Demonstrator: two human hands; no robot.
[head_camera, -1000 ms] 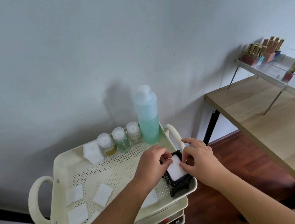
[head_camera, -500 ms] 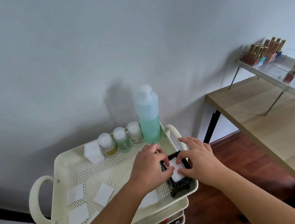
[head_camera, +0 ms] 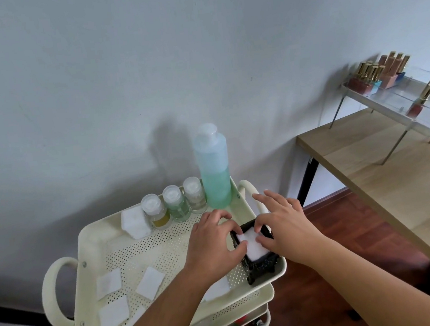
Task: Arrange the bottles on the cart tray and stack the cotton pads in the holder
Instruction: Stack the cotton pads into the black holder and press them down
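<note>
The black holder [head_camera: 260,263] stands at the 4 o'clock corner of the cream cart tray [head_camera: 94,238] and has a white cotton pad [head_camera: 252,244] inside. The left hand [head_camera: 212,246] and right hand [head_camera: 285,227] press their fingertips on this pad, not clamped. At 12 o'clock a tall blue bottle [head_camera: 213,168] half full stands beside three small bottles [head_camera: 177,206]. Loose pads [head_camera: 131,287] lie at 8 o'clock

Looks to me like a nail or beauty salon corner. Nail polish bottles [head_camera: 383,74] lined on a clear acrylic riser [head_camera: 416,107] at 2 o'clock; cream trolley [head_camera: 89,246] carrying toner bottle [head_camera: 213,168], cotton pads [head_camera: 109,283].
</note>
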